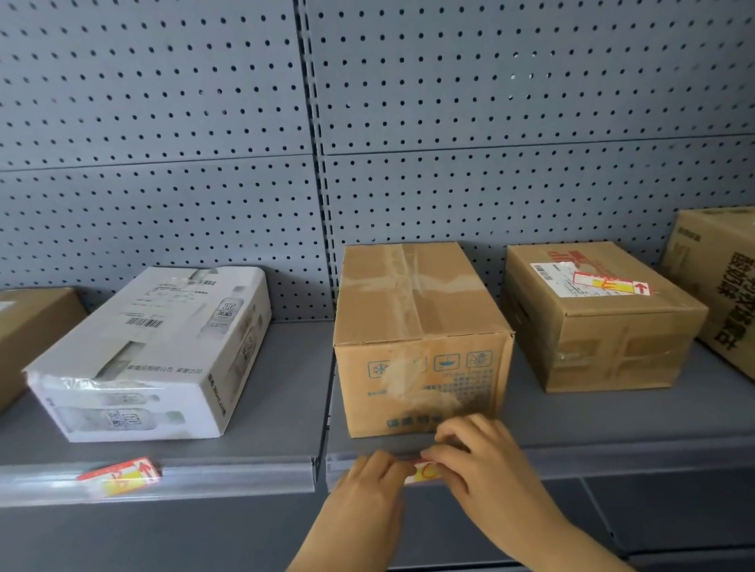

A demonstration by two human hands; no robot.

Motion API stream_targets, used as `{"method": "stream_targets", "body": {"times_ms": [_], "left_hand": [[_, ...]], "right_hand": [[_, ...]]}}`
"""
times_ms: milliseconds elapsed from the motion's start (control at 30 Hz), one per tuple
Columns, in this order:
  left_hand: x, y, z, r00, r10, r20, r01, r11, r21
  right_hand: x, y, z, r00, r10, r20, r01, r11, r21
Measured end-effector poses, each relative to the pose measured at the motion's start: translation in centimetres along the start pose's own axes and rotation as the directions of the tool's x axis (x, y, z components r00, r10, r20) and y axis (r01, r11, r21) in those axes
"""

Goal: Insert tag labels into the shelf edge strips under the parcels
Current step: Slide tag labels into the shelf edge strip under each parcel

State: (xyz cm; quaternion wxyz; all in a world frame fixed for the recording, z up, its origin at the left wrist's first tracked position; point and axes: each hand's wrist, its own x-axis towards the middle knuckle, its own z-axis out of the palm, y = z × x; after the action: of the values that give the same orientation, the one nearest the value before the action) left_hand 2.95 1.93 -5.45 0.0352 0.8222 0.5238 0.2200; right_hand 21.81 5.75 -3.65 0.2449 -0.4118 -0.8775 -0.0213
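Your left hand [370,482] and right hand [472,454] both pinch a red, yellow and white paper tag label [423,471], each grip pressed together on it. The label sits at the clear plastic edge strip [636,452] of the grey metal shelf [609,415], directly below the brown taped cardboard parcel [422,341].

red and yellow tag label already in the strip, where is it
In the head view, the red and yellow tag label sits left of both hands, in the clear plastic edge strip below the white shrink-wrapped bottle carton.
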Motion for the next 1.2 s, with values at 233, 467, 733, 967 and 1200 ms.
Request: {"method": "stream_targets", "body": {"times_ms": [233,467,733,967,1200], "left_hand": [[2.4,1.8,-1.1,0.994,0.109,-0.008,-0.109,0.994,0.033],[7.7,5.9,-3.9,0.975,0.212,-0.068,-0.213,0.977,-0.005],[11.0,7.5,-8.4,0.948,0.276,-0.156,-0.284,0.959,-0.028],[15.2,12.9,-6.9,0.928,0.347,-0.135,-0.354,0.934,-0.033],[20.0,21.0,-2.4,0.908,0.41,-0.082,-0.412,0.911,-0.004]], "right_hand": [[-0.7,1.5,-2.4,1.0,0.028,-0.003,-0.028,0.999,-0.034],[-2.1,4.6,-7.5,0.989,0.134,-0.063,-0.137,0.99,-0.044],[-5.4,6.8,-10.7,0.95,0.271,-0.154,-0.277,0.961,-0.013],[-8.3,9.9,-14.0,0.916,0.349,-0.197,-0.364,0.93,-0.049],[-13.3,16.5,-19.3,0.885,0.4,-0.238,-0.426,0.902,-0.066]]}}
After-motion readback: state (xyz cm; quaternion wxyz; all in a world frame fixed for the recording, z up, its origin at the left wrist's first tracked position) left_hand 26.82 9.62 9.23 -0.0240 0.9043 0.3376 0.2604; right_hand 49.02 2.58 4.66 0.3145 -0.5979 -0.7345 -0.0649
